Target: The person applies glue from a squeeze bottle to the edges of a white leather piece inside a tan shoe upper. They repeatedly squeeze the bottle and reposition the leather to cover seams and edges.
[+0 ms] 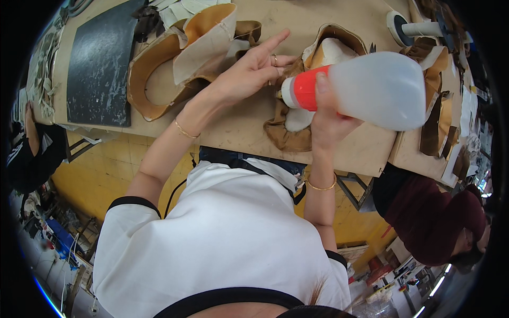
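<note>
My right hand [330, 114] grips a translucent white squeeze bottle [379, 87] with a red collar, tilted so its white cap and narrow tip point left. Beneath the tip lies a brown leather shoe upper [289, 139] with pale lining showing; the bottle hides part of it. My left hand [249, 71] reaches in from the left with the index finger stretched out. Its thumb and other fingers close at the upper's far-left edge, their tips partly hidden. Just behind the bottle, a curved part of the brown material [342, 34] stands with a tan inside and white padding.
More tan-lined uppers [151, 79] stand left of my left hand. A dark scuffed board [101, 69] lies further left. At the far right are a white spool [421, 29] and more brown pieces [437, 127]. People sit at both sides, one in a maroon top [435, 222].
</note>
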Demonstrator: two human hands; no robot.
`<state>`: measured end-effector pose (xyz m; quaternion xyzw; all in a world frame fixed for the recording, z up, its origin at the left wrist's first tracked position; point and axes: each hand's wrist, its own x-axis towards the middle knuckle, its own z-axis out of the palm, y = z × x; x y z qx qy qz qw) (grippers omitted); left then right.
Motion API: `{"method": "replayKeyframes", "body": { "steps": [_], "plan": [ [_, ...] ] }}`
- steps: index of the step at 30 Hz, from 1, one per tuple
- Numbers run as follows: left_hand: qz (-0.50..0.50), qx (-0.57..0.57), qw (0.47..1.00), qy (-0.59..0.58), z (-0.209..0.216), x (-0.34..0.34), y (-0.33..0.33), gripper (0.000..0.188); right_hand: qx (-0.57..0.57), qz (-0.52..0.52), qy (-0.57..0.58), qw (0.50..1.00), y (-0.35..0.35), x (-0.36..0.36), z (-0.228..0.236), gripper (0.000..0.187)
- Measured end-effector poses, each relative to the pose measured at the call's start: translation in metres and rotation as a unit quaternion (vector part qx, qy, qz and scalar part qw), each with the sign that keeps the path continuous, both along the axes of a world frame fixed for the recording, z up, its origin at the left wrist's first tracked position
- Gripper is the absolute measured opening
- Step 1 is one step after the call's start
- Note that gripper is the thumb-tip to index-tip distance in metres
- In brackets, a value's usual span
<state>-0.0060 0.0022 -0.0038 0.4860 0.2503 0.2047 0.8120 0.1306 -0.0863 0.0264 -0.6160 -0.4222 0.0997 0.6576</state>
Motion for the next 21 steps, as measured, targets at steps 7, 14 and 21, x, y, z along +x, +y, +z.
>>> {"method": "replayKeyframes", "body": {
  "steps": [7,14,21],
  "plan": [
    [0.123,0.057,0.988,0.07,0.007,-0.008,-0.029,0.056,0.006,-0.043,0.037,0.998,-0.003,0.01,0.013,0.033],
    [0.179,-0.024,0.979,0.093,0.004,-0.011,-0.066,0.05,0.02,0.017,0.051,0.998,0.001,0.003,0.007,0.024],
    [0.141,-0.052,0.986,0.067,0.006,-0.013,-0.061,0.05,-0.032,0.048,0.025,0.998,-0.006,0.002,-0.002,0.03]
  ]
}}
